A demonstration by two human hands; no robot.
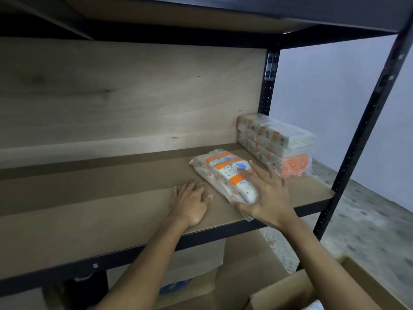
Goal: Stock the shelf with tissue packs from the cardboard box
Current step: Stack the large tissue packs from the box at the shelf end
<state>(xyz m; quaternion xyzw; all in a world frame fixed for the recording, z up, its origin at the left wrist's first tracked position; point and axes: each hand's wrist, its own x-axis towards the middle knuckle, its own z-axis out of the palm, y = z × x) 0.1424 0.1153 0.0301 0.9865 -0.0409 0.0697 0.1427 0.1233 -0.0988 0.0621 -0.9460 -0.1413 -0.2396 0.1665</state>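
Observation:
A white and orange tissue pack [223, 173] in clear wrap lies flat on the brown shelf board [100, 209], angled toward the front edge. My right hand [266, 195] rests on the pack's near right end with fingers spread, thumb at its front corner. My left hand [190, 202] lies palm down on the bare board just left of the pack, fingers apart, holding nothing. A stack of tissue packs [277, 142] stands in the back right corner of the shelf. The open cardboard box [290, 289] sits at the bottom right, below the shelf.
A wooden back panel [134, 97] closes the shelf behind. Black metal uprights [366, 135] frame the right side, and another shelf sits overhead. Cardboard boxes [234, 265] stand on the level below. Speckled floor [368, 220] and a pale wall lie to the right.

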